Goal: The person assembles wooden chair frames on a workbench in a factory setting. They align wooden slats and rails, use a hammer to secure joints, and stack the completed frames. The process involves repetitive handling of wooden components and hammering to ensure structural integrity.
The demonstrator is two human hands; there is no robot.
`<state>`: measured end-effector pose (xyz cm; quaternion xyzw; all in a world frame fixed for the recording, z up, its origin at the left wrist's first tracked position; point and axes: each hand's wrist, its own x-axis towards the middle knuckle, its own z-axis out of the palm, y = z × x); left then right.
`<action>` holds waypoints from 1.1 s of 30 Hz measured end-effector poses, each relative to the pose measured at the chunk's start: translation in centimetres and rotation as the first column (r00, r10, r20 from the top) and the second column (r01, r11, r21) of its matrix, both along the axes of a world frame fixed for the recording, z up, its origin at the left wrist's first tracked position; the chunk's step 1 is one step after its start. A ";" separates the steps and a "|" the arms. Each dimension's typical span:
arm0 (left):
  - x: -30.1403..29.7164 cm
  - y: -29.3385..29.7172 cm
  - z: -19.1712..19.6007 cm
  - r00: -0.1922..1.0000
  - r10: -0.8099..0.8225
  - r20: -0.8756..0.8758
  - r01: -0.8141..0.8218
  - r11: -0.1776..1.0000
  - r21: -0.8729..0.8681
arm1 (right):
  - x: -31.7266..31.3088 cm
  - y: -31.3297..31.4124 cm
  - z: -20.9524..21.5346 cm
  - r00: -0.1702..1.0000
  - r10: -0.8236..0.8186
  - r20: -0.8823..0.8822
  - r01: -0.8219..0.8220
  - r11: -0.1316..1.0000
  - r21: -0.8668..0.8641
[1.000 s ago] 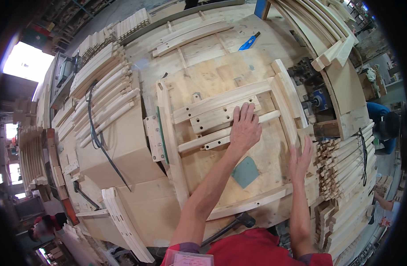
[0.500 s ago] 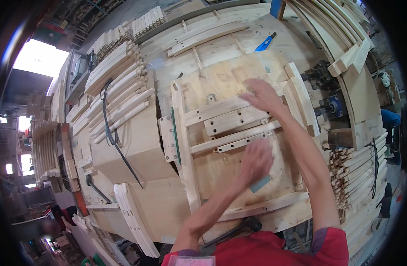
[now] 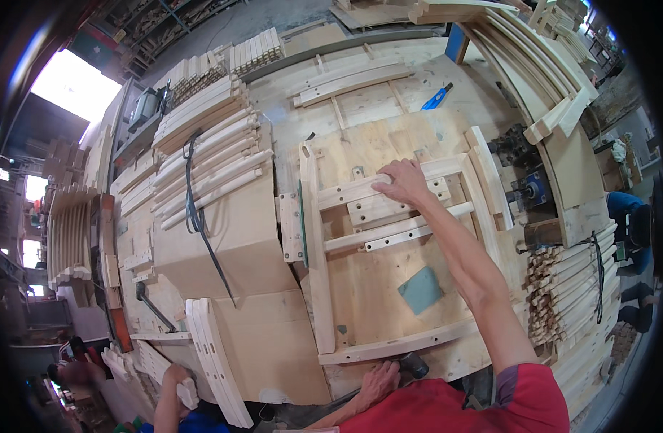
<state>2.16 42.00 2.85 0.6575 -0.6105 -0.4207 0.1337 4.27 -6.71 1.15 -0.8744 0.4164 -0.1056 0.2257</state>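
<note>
Wooden frame (image 3: 318, 260), right grip (image 3: 404, 182) around its upper rail (image 3: 340, 195), left grip (image 3: 380, 380) now at hammer (image 3: 415, 366), hold unclear.

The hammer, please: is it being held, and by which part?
The left hand is at the hammer, close beside its head; whether it grips the handle cannot be told.

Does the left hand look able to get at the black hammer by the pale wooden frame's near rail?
Probably yes: the left hand is close beside the head of the black hammer, with nothing visible between them.
</note>
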 end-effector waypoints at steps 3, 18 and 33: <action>0.7 1.1 -0.2 0.994 0.011 -0.108 -0.012 1.000 -0.004 | -0.4 0.1 -0.1 1.000 -0.003 0.021 0.004 1.000 -0.025; 8.8 -9.4 10.6 0.514 0.766 -0.386 -0.833 0.554 -0.010 | -0.3 0.6 -0.3 0.999 -0.005 0.050 0.007 0.999 -0.041; 17.7 -28.7 20.2 0.666 0.435 -0.606 -0.706 0.105 -0.701 | -1.6 -0.2 -1.1 0.997 -0.036 0.070 0.039 0.999 -0.038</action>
